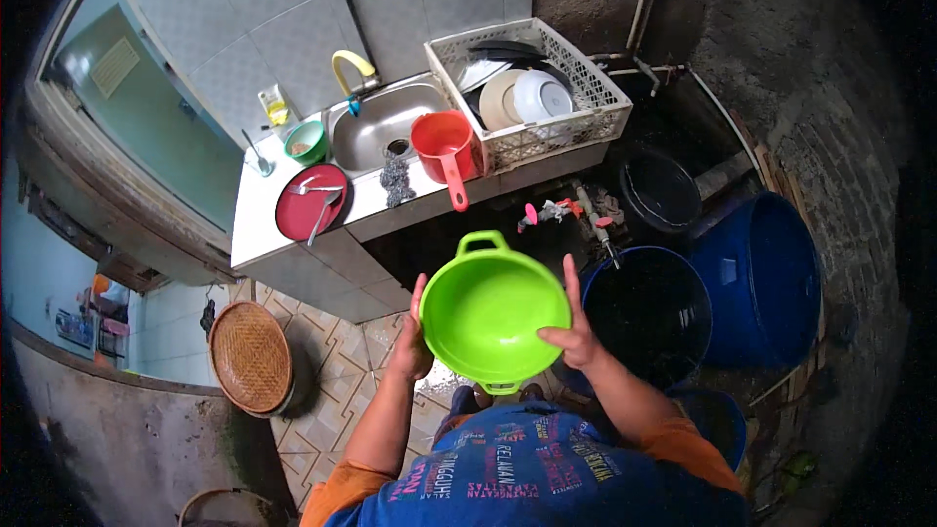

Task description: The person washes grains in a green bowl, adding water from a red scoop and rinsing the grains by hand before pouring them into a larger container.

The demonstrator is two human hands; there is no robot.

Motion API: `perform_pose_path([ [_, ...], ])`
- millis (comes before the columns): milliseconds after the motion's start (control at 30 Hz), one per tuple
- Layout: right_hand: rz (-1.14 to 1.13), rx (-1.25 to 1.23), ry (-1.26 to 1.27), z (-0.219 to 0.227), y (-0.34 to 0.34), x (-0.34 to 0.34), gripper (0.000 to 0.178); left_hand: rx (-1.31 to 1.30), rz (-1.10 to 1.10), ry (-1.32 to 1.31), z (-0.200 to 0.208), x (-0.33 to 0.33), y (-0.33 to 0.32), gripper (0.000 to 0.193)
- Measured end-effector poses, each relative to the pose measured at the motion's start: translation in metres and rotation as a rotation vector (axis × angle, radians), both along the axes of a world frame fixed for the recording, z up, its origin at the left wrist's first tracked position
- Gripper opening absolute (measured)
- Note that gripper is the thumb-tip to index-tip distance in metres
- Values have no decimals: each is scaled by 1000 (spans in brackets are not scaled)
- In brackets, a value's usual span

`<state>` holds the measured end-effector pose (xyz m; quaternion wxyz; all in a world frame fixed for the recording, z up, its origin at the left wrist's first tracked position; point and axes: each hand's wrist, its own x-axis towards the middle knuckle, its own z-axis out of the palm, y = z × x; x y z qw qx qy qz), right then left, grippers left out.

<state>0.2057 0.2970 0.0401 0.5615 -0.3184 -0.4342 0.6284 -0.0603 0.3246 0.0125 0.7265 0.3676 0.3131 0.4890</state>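
Note:
Between my two hands is a bright green plastic basin (488, 307) with a loop handle at its far and near ends. Its inside faces up and looks bare, with a wet shine at the bottom. My left hand (413, 337) presses against the left wall, most of its fingers hidden behind the rim. On the right side my right hand (576, 327) grips the wall, thumb over the rim and fingers along the outside. Beyond the basin, a red dipper (444, 141) and a grey scouring pad (396, 182) lie at the sink's front edge.
A steel sink (390, 117) with a yellow-spouted tap (351, 63) is set in the counter. Left of it sit a red plate (310, 203) with cutlery and a green bowl (306, 141). A white crate (556, 141) holds dishes. Blue barrels (761, 278) stand at right, a woven basket (251, 356) at left.

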Motion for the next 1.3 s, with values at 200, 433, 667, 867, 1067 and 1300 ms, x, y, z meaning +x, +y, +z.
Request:
perform_pose_path([
  [200, 9, -126, 186, -16, -5, 8, 99, -124, -138, 0, -1, -7, -21, 97],
  [433, -3, -400, 216, -38, 20, 36, 74, -271, 50, -260, -9, -22, -31, 69],
  [667, 104, -359, -1322, -112, -24, 45, 46, -222, 161, -242, -17, -39, -38, 71],
  [867, -450, 315, -1184, -40, -44, -4, 61, 78, 432, 218, 15, -18, -28, 87],
  [1067, 25, 709, -1219, -1, -30, -44, 50, -99, 350, 433, -23, 25, -24, 103],
  [1300, -299, -78, -532, -37, -13, 7, 14, -234, 183, 298, -35, 25, -27, 88],
])
